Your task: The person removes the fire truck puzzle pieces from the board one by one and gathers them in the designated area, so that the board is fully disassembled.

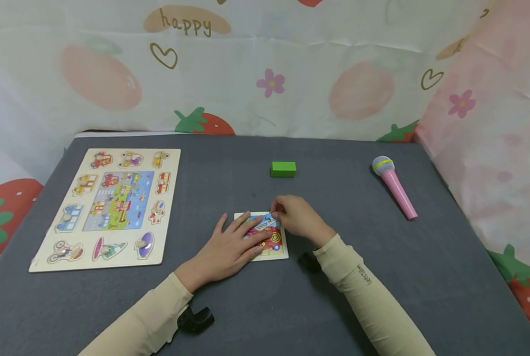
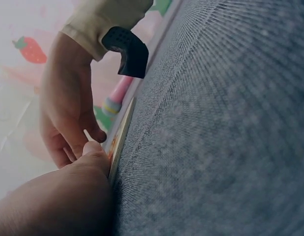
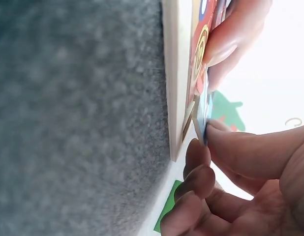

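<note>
Pinching a tilted jigsaw piece [image 3: 201,115], the right hand [image 1: 302,219] has its grip at the upper right corner of the fire-truck puzzle [image 1: 274,256], just below the head view's centre on the counter [image 1: 247,316]. The left hand's [image 1: 226,252] grip is released, spread over the puzzle. Seating or prising out the piece seems in hand; either calls for a steadied puzzle.

pale strawberry-print backdrop [image 1: 309,54] behind dark grey table [image 1: 345,198].

Your head view is evenly lit, with shadow beside the microphone [image 1: 396,188]; your right-wrist view glares white at right, its grey cloth [image 3: 78,118] blurred.
</note>
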Tool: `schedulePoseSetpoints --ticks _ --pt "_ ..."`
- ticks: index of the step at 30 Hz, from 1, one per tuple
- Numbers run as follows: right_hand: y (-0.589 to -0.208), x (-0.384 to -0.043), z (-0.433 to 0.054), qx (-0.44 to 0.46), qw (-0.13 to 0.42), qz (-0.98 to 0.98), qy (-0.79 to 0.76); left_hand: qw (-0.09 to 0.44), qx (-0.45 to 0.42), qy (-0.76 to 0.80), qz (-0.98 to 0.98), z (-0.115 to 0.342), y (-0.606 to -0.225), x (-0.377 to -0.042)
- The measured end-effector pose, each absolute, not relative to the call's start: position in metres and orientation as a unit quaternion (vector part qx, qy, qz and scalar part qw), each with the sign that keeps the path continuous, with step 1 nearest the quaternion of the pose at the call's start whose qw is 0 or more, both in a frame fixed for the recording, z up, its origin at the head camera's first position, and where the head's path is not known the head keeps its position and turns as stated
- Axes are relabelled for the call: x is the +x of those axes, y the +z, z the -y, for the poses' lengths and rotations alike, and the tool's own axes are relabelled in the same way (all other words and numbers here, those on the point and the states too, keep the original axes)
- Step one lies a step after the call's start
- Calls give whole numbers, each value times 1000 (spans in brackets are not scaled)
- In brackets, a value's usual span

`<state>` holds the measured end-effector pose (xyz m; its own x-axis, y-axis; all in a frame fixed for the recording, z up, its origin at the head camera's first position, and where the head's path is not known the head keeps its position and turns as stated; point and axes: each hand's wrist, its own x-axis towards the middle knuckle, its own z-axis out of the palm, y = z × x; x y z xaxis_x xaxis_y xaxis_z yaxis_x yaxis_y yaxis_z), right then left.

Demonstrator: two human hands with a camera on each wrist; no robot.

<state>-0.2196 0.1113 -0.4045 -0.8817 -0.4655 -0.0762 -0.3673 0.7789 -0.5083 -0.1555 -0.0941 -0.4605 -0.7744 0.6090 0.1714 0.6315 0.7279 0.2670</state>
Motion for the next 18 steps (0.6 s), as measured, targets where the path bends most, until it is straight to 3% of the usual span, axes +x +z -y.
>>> schedulePoseSetpoints --ticks 10,18 --pt "-395 -222 -120 -188 131 -931 -284 47 -334 -148 930 93 -462 -156" --pt "-383 -232 -174 -159 132 -926 -315 61 -333 -152 929 93 -463 -156"
